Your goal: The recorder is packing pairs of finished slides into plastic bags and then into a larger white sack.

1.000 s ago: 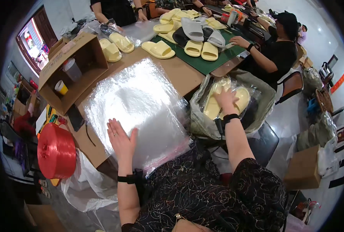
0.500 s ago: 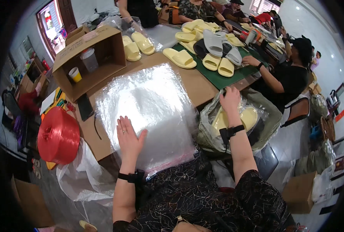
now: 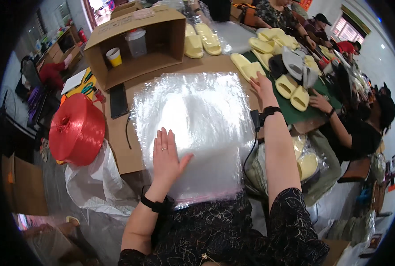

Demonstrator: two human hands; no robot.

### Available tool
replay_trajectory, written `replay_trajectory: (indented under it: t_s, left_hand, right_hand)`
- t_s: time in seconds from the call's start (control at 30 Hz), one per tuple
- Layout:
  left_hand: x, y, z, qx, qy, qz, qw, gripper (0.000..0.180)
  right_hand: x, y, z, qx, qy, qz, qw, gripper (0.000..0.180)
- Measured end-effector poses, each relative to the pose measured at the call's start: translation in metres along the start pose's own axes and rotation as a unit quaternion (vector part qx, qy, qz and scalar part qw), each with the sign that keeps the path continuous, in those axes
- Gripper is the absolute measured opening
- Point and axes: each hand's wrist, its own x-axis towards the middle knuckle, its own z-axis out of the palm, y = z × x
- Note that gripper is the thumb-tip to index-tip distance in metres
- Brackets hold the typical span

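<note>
Closest to the torso [image 3: 215, 226] I watch from, clear plastic bags [image 3: 202, 117] lie in a flat stack on cardboard sheeting [image 3: 133, 157], their pinkish edge turned inward, probably so that they sit squarely within reach. I have the left hand [image 3: 168, 157] flat on them, fingers straight and thumb spread, gripping nothing; I take the palm as a weight against slippery film. To the left are a red roll of twine [image 3: 77, 128] and a black phone [image 3: 118, 101], seemingly set aside from the bags. To the right, an open sack [image 3: 324, 184] holds wrapped yellow slippers [image 3: 307, 166], handily low beside the body. Farther out, the right hand [image 3: 263, 86] reaches past the stack to 1 yellow slipper [image 3: 244, 65] at the green mat's [image 3: 290, 111] edge; its fingertips meet the strap end, but I cannot tell whether they pinch it. Beyond, a cardboard box [image 3: 113, 27] on its side shelters 1 cup [image 3: 113, 56] and 1 clear container [image 3: 136, 43], and more slippers [image 3: 273, 40] are heaped, perhaps for sharing. A co-worker's hand [image 3: 321, 102] is near 2 of them.
</note>
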Motion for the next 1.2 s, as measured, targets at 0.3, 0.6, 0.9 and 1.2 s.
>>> replay_trajectory:
  t_s: [0.3,0.6,0.9,1.2]
  left_hand:
    - [0.001,0.003,-0.008,-0.001,-0.029,0.004,1.000,0.093]
    - [-0.006,-0.008,0.001,0.017,0.001,-0.001,1.000,0.091]
    - [-0.001,-0.001,0.006,0.011,-0.010,-0.004,1.000,0.094]
    - [0.001,0.005,-0.001,0.028,0.029,0.025,0.999,0.094]
  right_hand:
    - [0.053,0.006,-0.034,0.244,-0.058,0.021,0.968,0.022]
    - [-0.033,-0.096,0.010,0.051,0.003,0.025,0.998,0.028]
    - [-0.122,-0.186,0.049,-0.110,-0.256,-0.072,0.958,0.030]
    - [-0.211,-0.141,0.104,-0.199,-0.341,-0.071,0.916,0.028]
